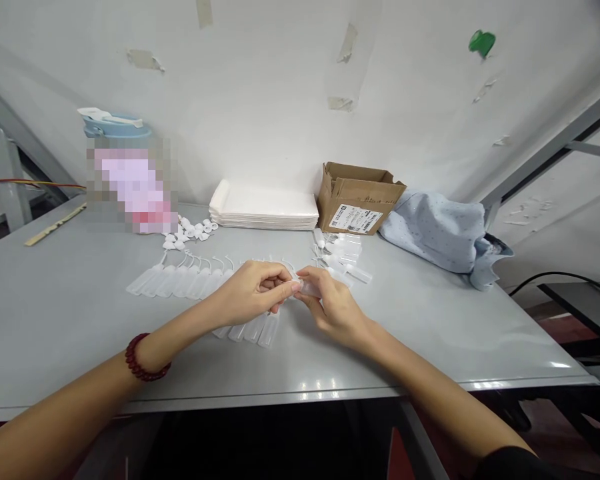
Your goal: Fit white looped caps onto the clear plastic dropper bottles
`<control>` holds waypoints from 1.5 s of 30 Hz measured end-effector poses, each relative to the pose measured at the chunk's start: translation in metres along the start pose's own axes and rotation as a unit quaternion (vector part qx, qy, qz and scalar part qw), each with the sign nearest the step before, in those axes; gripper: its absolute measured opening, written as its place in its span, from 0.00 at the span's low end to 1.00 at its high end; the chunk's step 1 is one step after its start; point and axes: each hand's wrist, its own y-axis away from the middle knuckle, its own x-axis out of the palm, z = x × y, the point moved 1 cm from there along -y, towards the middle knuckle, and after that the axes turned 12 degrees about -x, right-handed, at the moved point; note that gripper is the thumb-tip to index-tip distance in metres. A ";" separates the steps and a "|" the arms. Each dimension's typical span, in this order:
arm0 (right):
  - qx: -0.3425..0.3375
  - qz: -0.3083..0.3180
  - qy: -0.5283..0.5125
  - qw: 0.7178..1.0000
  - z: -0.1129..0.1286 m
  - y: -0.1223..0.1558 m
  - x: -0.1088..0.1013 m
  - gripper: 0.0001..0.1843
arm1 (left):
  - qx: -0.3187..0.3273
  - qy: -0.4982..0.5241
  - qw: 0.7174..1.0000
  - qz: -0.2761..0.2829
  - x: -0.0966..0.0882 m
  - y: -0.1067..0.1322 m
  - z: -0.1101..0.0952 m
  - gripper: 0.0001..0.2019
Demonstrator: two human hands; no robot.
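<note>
Over the middle of the table my left hand [260,288] and my right hand [336,308] meet, fingertips close together. Between them is a small translucent plastic tube [310,289]. The fingers of my right hand are closed around its body, while my left hand pinches its white end; the fingers hide most details. A row of similar tubes [180,281] with thin curved white tips lies beside my left hand. Several more tubes [255,330] lie under that hand. To the right, a loose pile of tubes with white tops [345,250] sits in front of the cardboard box.
Small white caps [186,233] lie in a heap at the back left, near a blurred pink object [135,187] with a blue lid. A stack of white sheets [265,208], an open cardboard box [360,200] and a light blue cloth [435,230] line the wall.
</note>
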 end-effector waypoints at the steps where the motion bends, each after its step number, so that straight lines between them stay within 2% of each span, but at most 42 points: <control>1: 0.027 0.014 -0.040 0.999 0.002 -0.001 -0.003 0.17 | 0.020 -0.014 1.000 -0.007 0.000 0.001 0.000 0.12; 3: 0.093 0.038 -0.157 0.982 0.005 -0.003 -0.008 0.20 | 0.074 -0.051 0.996 -0.024 -0.001 0.002 -0.002 0.10; 4: 0.124 0.049 -0.232 0.963 0.006 -0.005 -0.011 0.21 | 0.101 -0.069 0.992 -0.032 -0.002 0.003 -0.004 0.09; 7: 0.191 0.083 -0.437 0.875 0.007 -0.008 -0.015 0.22 | 0.152 -0.091 0.984 -0.033 -0.004 0.006 -0.007 0.07; 8: 0.201 0.093 -0.474 0.852 0.006 -0.008 -0.016 0.23 | 0.156 -0.085 0.984 -0.030 -0.005 0.006 -0.008 0.06; 9: 0.205 0.098 -0.486 0.844 0.006 -0.009 -0.016 0.23 | 0.154 -0.076 0.985 -0.028 -0.006 0.006 -0.008 0.06; 10: 0.202 0.095 -0.471 0.854 0.006 -0.009 -0.015 0.22 | 0.147 -0.064 0.987 -0.028 -0.006 0.005 -0.008 0.06; 11: 0.194 0.084 -0.428 0.879 0.006 -0.009 -0.015 0.21 | 0.136 -0.048 0.989 -0.030 -0.007 0.005 -0.007 0.06; 13: 0.153 0.049 -0.281 0.946 0.007 -0.007 -0.013 0.18 | 0.104 -0.011 0.994 -0.033 -0.008 0.004 -0.005 0.06; 15: 0.080 0.001 -0.102 0.992 0.007 -0.005 -0.010 0.14 | 0.067 0.020 0.997 -0.028 -0.009 0.002 -0.003 0.07; 17: -0.019 -0.046 0.049 0.998 0.005 -0.003 -0.007 0.13 | 0.042 0.034 0.999 -0.009 -0.008 0.002 -0.002 0.09; 19: -0.106 -0.079 0.156 0.979 0.003 -0.001 -0.004 0.13 | 0.028 0.038 0.999 0.012 -0.007 0.001 -0.002 0.13; 21: -0.157 -0.083 0.222 0.959 0.001 -0.001 -0.003 0.12 | 0.015 0.041 0.999 0.023 -0.005 0.001 -0.003 0.16; 23: -0.176 -0.075 0.251 0.949 0.000 -0.002 -0.004 0.11 | 0.000 0.039 0.999 0.024 -0.004 0.001 -0.002 0.18; 26: -0.181 -0.070 0.246 0.950 0.001 -0.004 -0.006 0.10 | -0.006 0.022 0.999 0.026 -0.005 0.000 -0.002 0.19; 29: -0.156 -0.053 0.207 0.964 0.004 -0.003 -0.008 0.13 | -0.001 0.017 0.999 0.034 -0.006 0.000 -0.002 0.22; 33: -0.023 0.001 0.073 0.997 0.006 -0.003 -0.011 0.18 | 0.002 0.014 0.999 0.034 -0.006 0.000 -0.005 0.21; 35: 0.050 0.022 -0.004 0.999 0.006 -0.004 -0.012 0.18 | 0.011 -0.016 1.000 0.021 -0.005 0.000 -0.005 0.20; 37: 0.090 0.052 -0.049 0.993 0.007 -0.007 -0.014 0.17 | 0.039 -0.064 0.997 -0.001 -0.005 0.000 -0.004 0.18; 42: 0.128 0.119 -0.123 0.977 0.004 -0.010 -0.016 0.21 | 0.156 -0.167 0.972 -0.054 -0.004 0.001 0.002 0.15; 44: 0.168 0.130 -0.230 0.950 0.003 -0.010 -0.017 0.22 | 0.173 -0.173 0.968 -0.052 -0.004 0.003 0.002 0.14; 45: 0.192 0.134 -0.299 0.925 0.003 -0.009 -0.017 0.23 | 0.176 -0.169 0.968 -0.051 -0.004 0.004 0.001 0.14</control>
